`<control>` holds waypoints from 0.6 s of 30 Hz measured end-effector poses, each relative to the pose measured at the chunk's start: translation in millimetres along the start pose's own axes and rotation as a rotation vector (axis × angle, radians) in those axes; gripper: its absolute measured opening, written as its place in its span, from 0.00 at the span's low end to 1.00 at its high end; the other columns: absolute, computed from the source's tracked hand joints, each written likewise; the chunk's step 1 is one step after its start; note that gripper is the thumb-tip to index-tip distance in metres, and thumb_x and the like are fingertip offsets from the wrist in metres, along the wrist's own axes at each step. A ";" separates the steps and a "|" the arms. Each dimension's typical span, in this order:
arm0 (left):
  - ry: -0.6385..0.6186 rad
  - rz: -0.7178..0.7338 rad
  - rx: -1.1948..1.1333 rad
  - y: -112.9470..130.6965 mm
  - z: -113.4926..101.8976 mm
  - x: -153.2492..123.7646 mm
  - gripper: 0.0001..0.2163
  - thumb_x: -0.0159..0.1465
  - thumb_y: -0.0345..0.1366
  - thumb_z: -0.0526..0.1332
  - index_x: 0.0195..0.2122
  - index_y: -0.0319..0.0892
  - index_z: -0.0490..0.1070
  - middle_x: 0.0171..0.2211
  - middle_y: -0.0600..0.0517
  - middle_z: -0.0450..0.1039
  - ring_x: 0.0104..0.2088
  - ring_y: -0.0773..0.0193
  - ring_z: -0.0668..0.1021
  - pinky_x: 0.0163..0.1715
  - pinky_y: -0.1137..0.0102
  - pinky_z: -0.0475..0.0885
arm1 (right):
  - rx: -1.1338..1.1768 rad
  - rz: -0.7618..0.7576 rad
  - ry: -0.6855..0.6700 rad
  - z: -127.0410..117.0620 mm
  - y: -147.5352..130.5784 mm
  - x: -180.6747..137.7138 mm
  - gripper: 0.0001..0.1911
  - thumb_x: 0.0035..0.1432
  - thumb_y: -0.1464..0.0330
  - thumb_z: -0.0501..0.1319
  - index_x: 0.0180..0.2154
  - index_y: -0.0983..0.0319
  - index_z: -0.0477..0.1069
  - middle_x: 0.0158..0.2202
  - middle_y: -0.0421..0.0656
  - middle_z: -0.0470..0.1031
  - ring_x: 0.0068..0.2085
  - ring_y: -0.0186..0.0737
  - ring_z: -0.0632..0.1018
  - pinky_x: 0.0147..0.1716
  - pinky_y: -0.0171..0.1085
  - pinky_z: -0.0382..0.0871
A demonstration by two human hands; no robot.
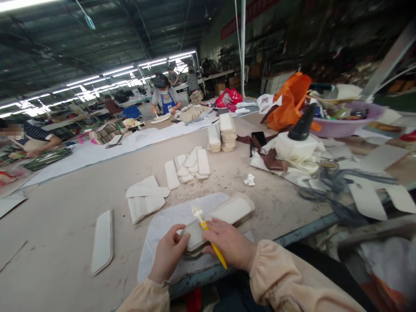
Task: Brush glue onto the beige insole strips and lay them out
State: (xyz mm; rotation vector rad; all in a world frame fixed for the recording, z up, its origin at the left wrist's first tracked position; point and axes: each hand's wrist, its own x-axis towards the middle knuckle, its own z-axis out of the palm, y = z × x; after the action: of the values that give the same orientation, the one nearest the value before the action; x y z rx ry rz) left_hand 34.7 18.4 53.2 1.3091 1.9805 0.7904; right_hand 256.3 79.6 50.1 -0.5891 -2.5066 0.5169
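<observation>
A yellow-handled brush (219,256) is held in my right hand (232,245), its bristles clotted with white paste and pointing away from me. Under that hand lies a small stack of long, round-cornered pale panels (232,210), fanned out lengthwise toward the right. My left hand (169,252) pinches the near-left end of the stack between thumb and fingers. Beneath the stack a white sheet (151,247) covers part of the table. Left of it are a single white panel (102,242) and a loose pile of wider white pieces (146,201).
Beyond lie scattered panels (203,162) and two upright stacks (227,132). At right stand a white bottle with a black nozzle (301,125), scissors, cloth scraps and a lilac basin (351,121). The table edge (305,232) runs close to me. Co-workers (165,102) work opposite.
</observation>
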 end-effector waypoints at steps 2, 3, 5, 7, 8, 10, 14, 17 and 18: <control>0.003 -0.001 0.029 1.3 -0.8 -0.9 0.18 0.58 0.50 0.61 0.44 0.44 0.72 0.18 0.59 0.66 0.22 0.62 0.72 0.25 0.71 0.63 | 0.014 0.014 -0.010 1.7 1.1 -2.2 0.12 0.60 0.60 0.64 0.42 0.59 0.69 0.46 0.46 0.76 0.55 0.44 0.73 0.62 0.46 0.59; 0.008 0.001 0.046 2.2 -1.2 -1.5 0.18 0.58 0.50 0.60 0.44 0.44 0.72 0.19 0.59 0.66 0.23 0.62 0.72 0.25 0.71 0.63 | 0.023 0.041 0.004 0.3 5.0 -4.3 0.13 0.60 0.60 0.65 0.43 0.60 0.69 0.46 0.46 0.76 0.54 0.44 0.74 0.62 0.46 0.59; 0.018 0.005 0.069 4.6 -1.7 -2.6 0.17 0.58 0.50 0.60 0.43 0.44 0.72 0.19 0.58 0.67 0.23 0.61 0.73 0.26 0.70 0.64 | 0.028 0.124 0.056 -5.9 17.4 -9.9 0.13 0.60 0.63 0.64 0.45 0.60 0.68 0.47 0.46 0.76 0.52 0.43 0.75 0.61 0.47 0.60; 0.038 0.015 0.068 7.1 -1.6 -3.2 0.17 0.58 0.49 0.60 0.42 0.45 0.72 0.21 0.58 0.68 0.24 0.62 0.73 0.27 0.70 0.65 | -0.005 0.224 0.127 -14.8 32.6 -16.5 0.13 0.62 0.65 0.62 0.47 0.60 0.67 0.49 0.48 0.75 0.51 0.44 0.76 0.61 0.50 0.61; 0.053 0.023 0.061 8.3 -1.4 -3.4 0.16 0.57 0.48 0.61 0.41 0.45 0.73 0.22 0.58 0.69 0.24 0.62 0.73 0.27 0.70 0.65 | -0.037 0.281 0.165 -19.7 39.9 -19.8 0.12 0.62 0.66 0.61 0.47 0.60 0.67 0.50 0.49 0.75 0.51 0.46 0.76 0.60 0.51 0.61; 0.100 0.042 0.042 10.6 -0.8 -3.6 0.14 0.56 0.46 0.62 0.39 0.44 0.73 0.25 0.57 0.69 0.23 0.64 0.72 0.28 0.70 0.66 | -0.111 0.396 0.253 -29.9 51.9 -25.4 0.11 0.63 0.66 0.59 0.48 0.60 0.67 0.49 0.51 0.75 0.52 0.49 0.76 0.59 0.54 0.61; 0.155 0.051 -0.029 17.4 -3.2 -4.0 0.09 0.54 0.41 0.64 0.34 0.43 0.71 0.24 0.57 0.67 0.25 0.65 0.70 0.29 0.70 0.65 | -0.149 0.435 0.431 -47.0 60.8 -30.5 0.11 0.62 0.66 0.60 0.46 0.60 0.67 0.49 0.52 0.73 0.56 0.53 0.72 0.58 0.54 0.63; 0.139 0.103 -0.221 29.7 -9.3 -4.4 0.08 0.56 0.39 0.63 0.32 0.42 0.69 0.25 0.56 0.68 0.27 0.65 0.70 0.30 0.72 0.65 | -0.050 0.323 0.460 -53.0 55.2 -28.2 0.12 0.61 0.66 0.61 0.46 0.57 0.65 0.53 0.49 0.72 0.60 0.52 0.69 0.58 0.54 0.63; 0.144 0.131 -0.287 36.2 -11.7 -4.6 0.08 0.56 0.39 0.64 0.33 0.42 0.69 0.26 0.56 0.69 0.28 0.66 0.70 0.29 0.72 0.65 | -0.011 0.286 0.450 -53.7 51.7 -26.4 0.12 0.61 0.66 0.61 0.46 0.56 0.65 0.54 0.48 0.72 0.60 0.52 0.68 0.59 0.54 0.63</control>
State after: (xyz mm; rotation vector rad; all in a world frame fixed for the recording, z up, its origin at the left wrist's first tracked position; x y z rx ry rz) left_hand 47.3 24.3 88.9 1.2481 1.8175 1.2135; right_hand 322.1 122.4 58.8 -0.9593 -2.0121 0.4167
